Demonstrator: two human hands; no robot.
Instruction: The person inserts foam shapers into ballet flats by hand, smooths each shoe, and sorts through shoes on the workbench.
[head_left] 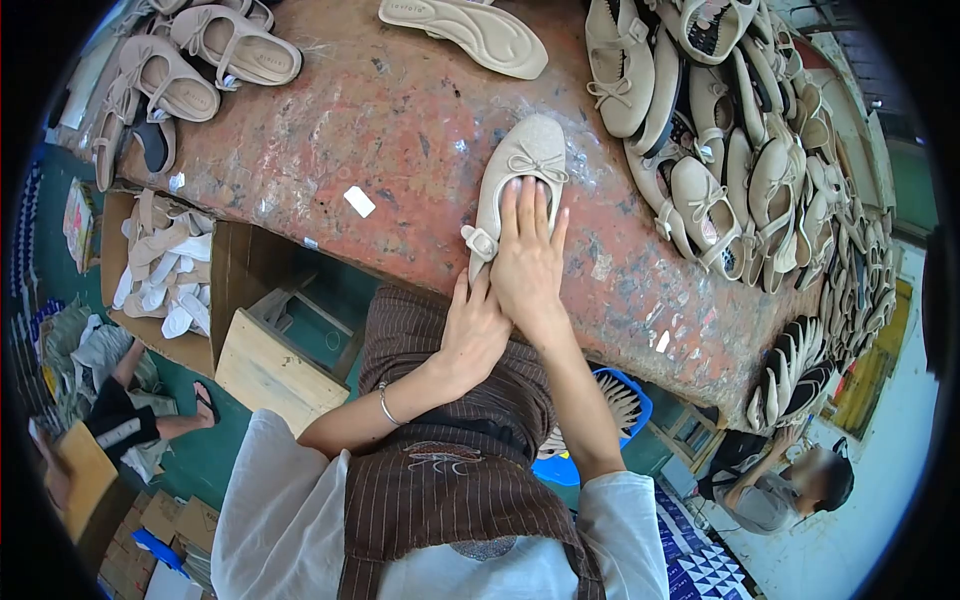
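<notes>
A beige flat shoe (535,140) with a thin bow lies on the worn red tabletop, toe pointing away from me. Several fingers of my right hand (530,275) are stretched out flat into its opening; their tips are hidden under the bow edge. My left hand (474,335) is closed at the heel end, beside a small flower-like ornament (481,242) on the strap. The thumb side of that hand is partly covered by my right hand. Beyond the shoe, a loose beige insole (475,35) lies at the far edge of view.
Piled beige shoes (715,200) crowd the table's right side, and more shoes (235,45) stand far left. A white paper piece (359,201) lies on the table (330,130). Below are a cardboard box (235,280) of pale pieces, a wooden stool (275,370) and a blue basket (640,405). Two other people are nearby.
</notes>
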